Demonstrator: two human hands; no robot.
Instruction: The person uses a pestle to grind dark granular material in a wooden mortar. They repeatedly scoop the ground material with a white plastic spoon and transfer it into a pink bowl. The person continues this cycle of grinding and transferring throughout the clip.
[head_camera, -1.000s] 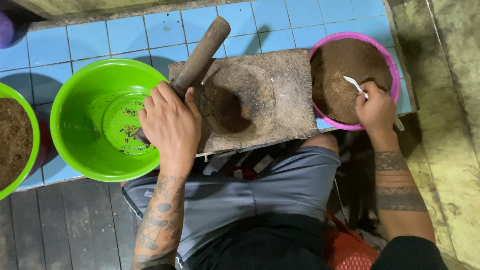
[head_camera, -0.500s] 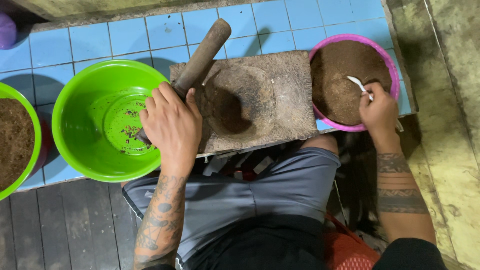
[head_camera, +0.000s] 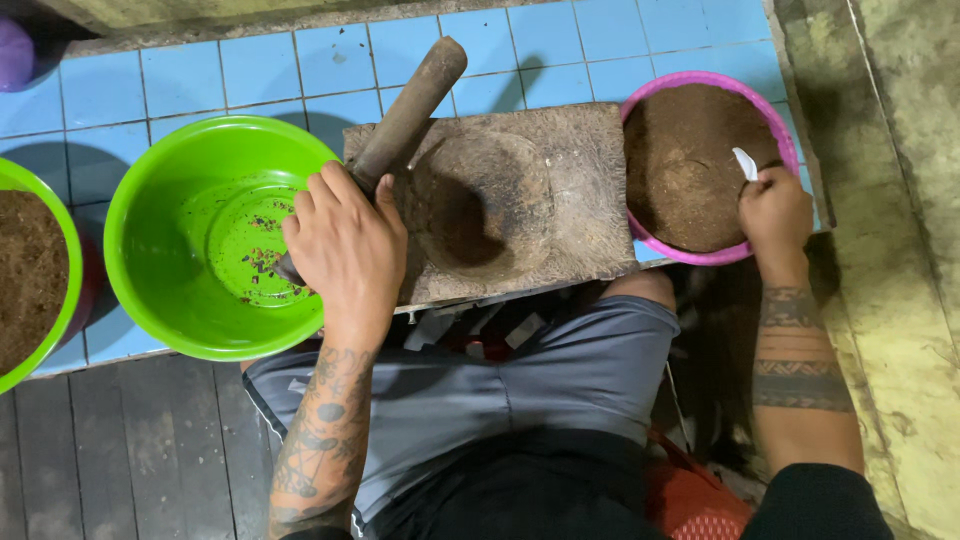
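Note:
My left hand (head_camera: 345, 245) grips the lower end of a long dark stone pestle (head_camera: 410, 110) that lies slanted across the left edge of a square stone mortar slab (head_camera: 590, 180). The slab has a hollow in its middle. My right hand (head_camera: 775, 215) holds a small white spoon (head_camera: 746, 163) at the right side of a pink bowl (head_camera: 690, 252) filled with brown powder. A bright green bowl (head_camera: 150, 200), nearly bare with a few dark and red flecks on its bottom, stands just left of my left hand.
Another green bowl (head_camera: 68, 300) with brown powder sits at the far left edge. Everything rests on a blue tiled surface (head_camera: 250, 65). Dark wooden floor boards (head_camera: 130, 450) lie below, a worn concrete strip (head_camera: 900, 200) runs on the right. My lap in grey shorts fills the bottom centre.
My right hand with the spoon has shifted slightly down toward the pink bowl's right rim. My left hand and the pestle have stayed in place.

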